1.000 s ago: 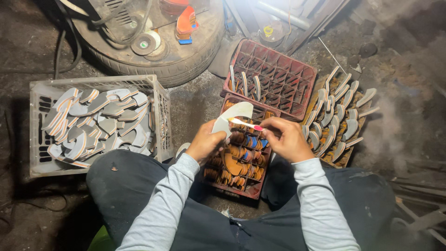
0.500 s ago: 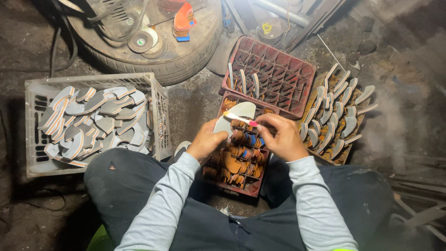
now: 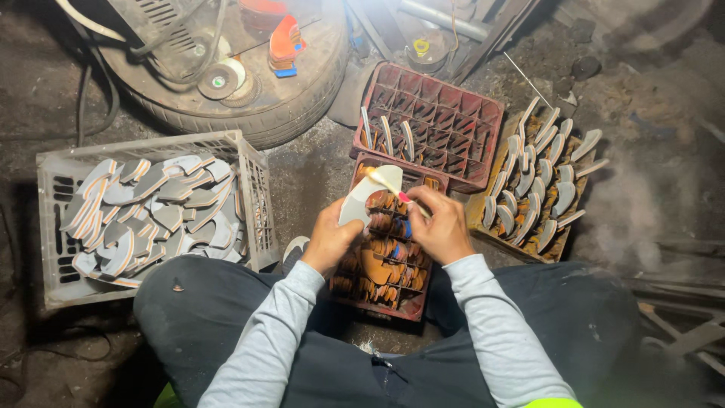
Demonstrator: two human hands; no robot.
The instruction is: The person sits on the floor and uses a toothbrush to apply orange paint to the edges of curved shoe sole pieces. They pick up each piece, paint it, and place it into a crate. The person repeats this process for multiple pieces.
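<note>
The pale grey, curved sole-shaped piece point(image 3: 361, 202) stands upright in the left hand point(image 3: 330, 240), gripped by its lower edge; the right hand point(image 3: 442, 229) is closed on a thin brush with a pink-red handle point(image 3: 394, 189), whose tip lies across the piece's upper part; both hover over the near end of a dark red plastic crate of orange-brown pieces point(image 3: 384, 264) on the floor between the knees; room is tight: a second red compartment crate point(image 3: 432, 125) touches its far end, a tray of upright grey pieces point(image 3: 538, 189) stands just right, a white plastic crate heaped with grey pieces point(image 3: 147, 211) lies left, and a tyre point(image 3: 249, 113) beyond.
</note>
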